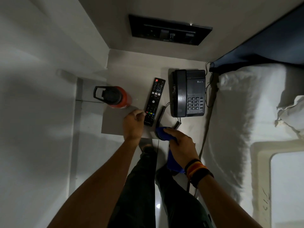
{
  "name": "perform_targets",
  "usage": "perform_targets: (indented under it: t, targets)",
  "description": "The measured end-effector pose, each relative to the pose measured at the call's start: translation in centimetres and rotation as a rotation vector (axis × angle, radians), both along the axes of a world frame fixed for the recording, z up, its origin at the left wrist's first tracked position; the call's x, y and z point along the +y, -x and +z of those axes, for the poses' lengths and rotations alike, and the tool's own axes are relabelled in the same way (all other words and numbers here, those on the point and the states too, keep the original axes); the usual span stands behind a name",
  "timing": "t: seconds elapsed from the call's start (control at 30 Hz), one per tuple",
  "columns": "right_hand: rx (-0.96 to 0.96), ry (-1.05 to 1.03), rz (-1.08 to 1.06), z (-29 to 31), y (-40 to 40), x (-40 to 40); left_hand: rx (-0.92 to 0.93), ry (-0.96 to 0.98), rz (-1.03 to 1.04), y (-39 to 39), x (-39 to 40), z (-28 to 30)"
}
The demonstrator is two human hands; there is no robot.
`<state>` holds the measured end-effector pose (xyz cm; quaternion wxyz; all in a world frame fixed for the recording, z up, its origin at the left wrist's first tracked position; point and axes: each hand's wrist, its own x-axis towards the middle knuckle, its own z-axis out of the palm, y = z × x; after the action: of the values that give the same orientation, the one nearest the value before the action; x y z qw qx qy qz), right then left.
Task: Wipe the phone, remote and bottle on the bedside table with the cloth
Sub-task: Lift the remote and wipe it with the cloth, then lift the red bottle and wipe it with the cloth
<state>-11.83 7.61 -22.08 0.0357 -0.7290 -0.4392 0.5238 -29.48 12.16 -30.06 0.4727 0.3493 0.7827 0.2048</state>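
Note:
A black desk phone (189, 92) sits at the right of the bedside table (115, 122), its coiled cord trailing toward the front edge. A black remote (153, 101) lies in the middle. A red bottle (115, 97) with a black lid and carry loop stands at the left. My left hand (134, 124) rests at the remote's near left edge, fingertips touching its side. My right hand (179, 143) grips a blue cloth (162, 133) at the table's front edge; the cloth's tail hangs down under my wrist.
A white bed (238, 120) with a pillow borders the table on the right, a dark headboard (271, 46) behind it. A black switch panel (169, 30) is set in the wall above. White walls close in at the left. My legs stand below the table.

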Motion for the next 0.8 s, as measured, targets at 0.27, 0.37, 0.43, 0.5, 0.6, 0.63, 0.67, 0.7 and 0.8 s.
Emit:
perform_targets:
  t: [0.27, 0.37, 0.43, 0.5, 0.6, 0.63, 0.67, 0.7, 0.8]
  targets:
    - [0.104, -0.107, -0.097, 1.8, 0.4, 0.9, 0.141, -0.273, 0.225, 6.7, -3.5, 3.4]
    - [0.123, -0.214, -0.098, 2.8, 0.7, 1.2, -0.015, -0.255, 0.146, 9.3, 0.4, 3.9]
    - [0.110, -0.269, -0.087, 3.7, 1.0, 1.5, -0.078, -0.214, 0.008, 10.3, 3.4, 4.4]
    - [0.141, -0.328, -0.070, 4.7, 1.5, 2.3, -0.065, -0.171, -0.069, 10.6, 5.8, 5.0]
    - [0.151, -0.392, 0.024, 6.5, 2.6, 4.3, -0.034, -0.168, -0.033, 10.2, 8.2, 5.7]
    - [0.125, -0.449, 0.081, 7.1, 3.1, 5.0, -0.026, -0.175, 0.011, 10.0, 8.7, 6.4]
    - [0.091, -0.526, 0.144, 7.7, 3.8, 5.8, -0.019, -0.187, 0.051, 9.8, 9.1, 7.2]
    - [0.061, -0.617, 0.210, 8.1, 4.6, 6.7, -0.015, -0.212, 0.078, 9.7, 9.4, 8.0]
    - [-0.023, -0.871, 0.471, 8.2, 7.6, 8.8, -0.066, -0.276, 0.136, 9.2, 10.1, 10.4]
